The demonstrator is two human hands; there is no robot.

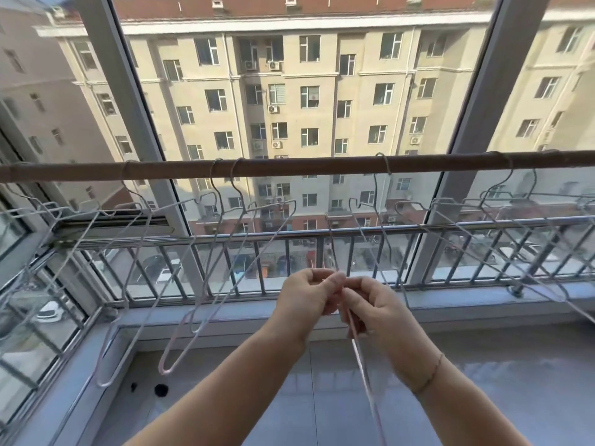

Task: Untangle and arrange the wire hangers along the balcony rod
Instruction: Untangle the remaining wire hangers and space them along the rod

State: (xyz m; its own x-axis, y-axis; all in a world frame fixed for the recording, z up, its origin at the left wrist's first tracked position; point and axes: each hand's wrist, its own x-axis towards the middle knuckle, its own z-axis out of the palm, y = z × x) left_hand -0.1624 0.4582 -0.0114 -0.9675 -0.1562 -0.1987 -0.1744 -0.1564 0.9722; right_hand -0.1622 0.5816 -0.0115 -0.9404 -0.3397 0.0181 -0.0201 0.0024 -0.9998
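A big tan building [289,91] fills the window. A long brown rod [306,165] runs across in front of the glass. Wire hangers [222,201] hang from it by their hooks, some on the left and some on the right, tilted and crossing each other. Below the rod, in the middle, the left hand [309,297] and right hand [373,310] are close together. Both pinch one pale hanger [360,365], whose wire runs down past the right wrist. A thin bracelet [429,375] sits on that wrist.
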